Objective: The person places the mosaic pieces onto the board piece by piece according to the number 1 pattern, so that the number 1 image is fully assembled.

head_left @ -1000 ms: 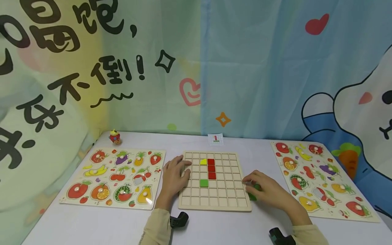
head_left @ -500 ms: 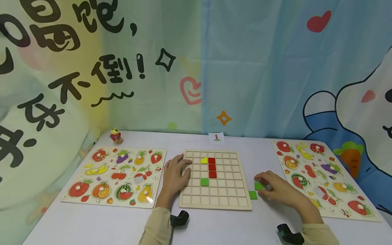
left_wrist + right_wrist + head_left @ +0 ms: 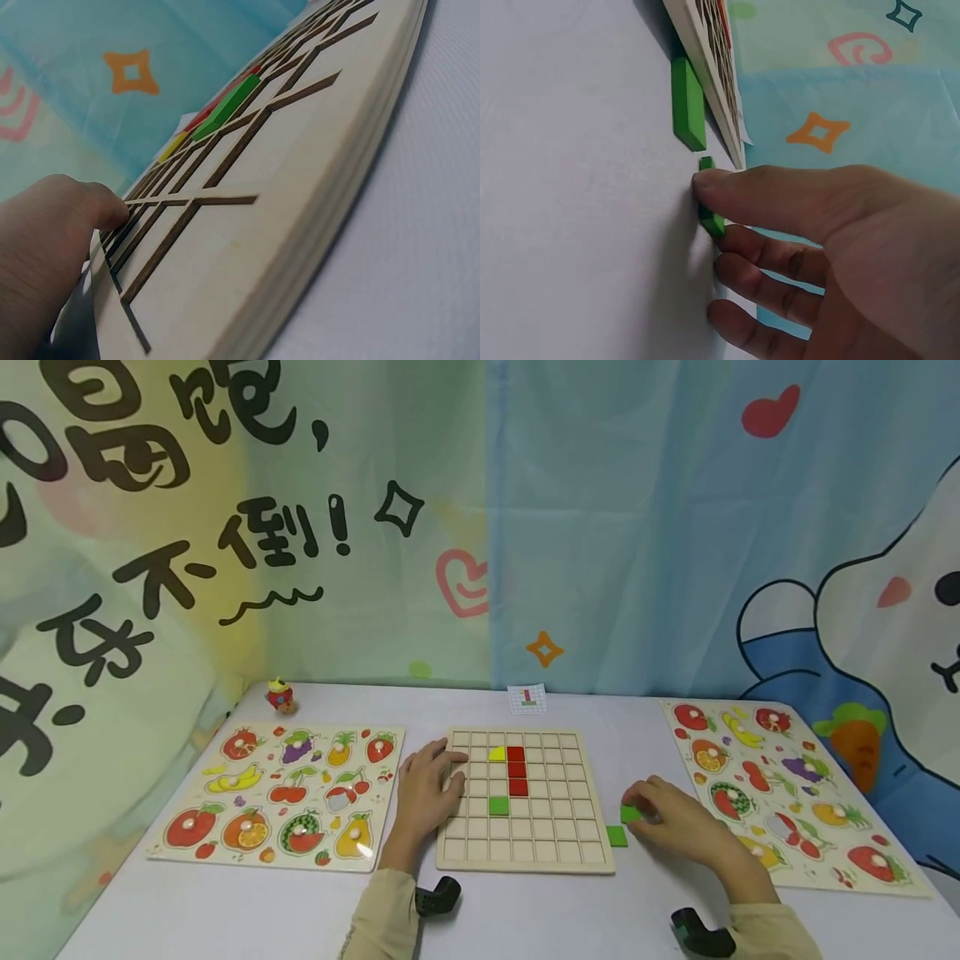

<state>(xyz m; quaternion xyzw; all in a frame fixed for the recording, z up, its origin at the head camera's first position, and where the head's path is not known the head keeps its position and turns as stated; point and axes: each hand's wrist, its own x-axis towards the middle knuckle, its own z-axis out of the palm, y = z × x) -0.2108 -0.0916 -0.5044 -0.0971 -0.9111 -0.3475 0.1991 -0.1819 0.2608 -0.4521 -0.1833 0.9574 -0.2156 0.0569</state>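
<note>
A wooden grid board [image 3: 525, 855] lies in the middle of the table. Set in its cells are a yellow tile [image 3: 497, 754], a red column of tiles [image 3: 517, 770] and a green tile [image 3: 498, 806]. On the board's left edge rests my left hand [image 3: 431, 789], its fingers spread over the frame and the thumb on the grid. To the right of the board, my right hand [image 3: 675, 823] pinches a green square tile [image 3: 707, 196] between thumb and fingers, at the table surface. Another green tile [image 3: 617, 836] lies against the board's right edge.
Fruit puzzle boards lie on both sides, one at left [image 3: 277, 814] and one at right [image 3: 795, 797]. A small pattern card [image 3: 527, 700] and a toy figure [image 3: 281, 696] stand at the back, before a printed curtain [image 3: 600, 527].
My right hand has moved right, away from the board's edge, and its fingers have closed on the outer green tile. The left hand stays in place on the board.
</note>
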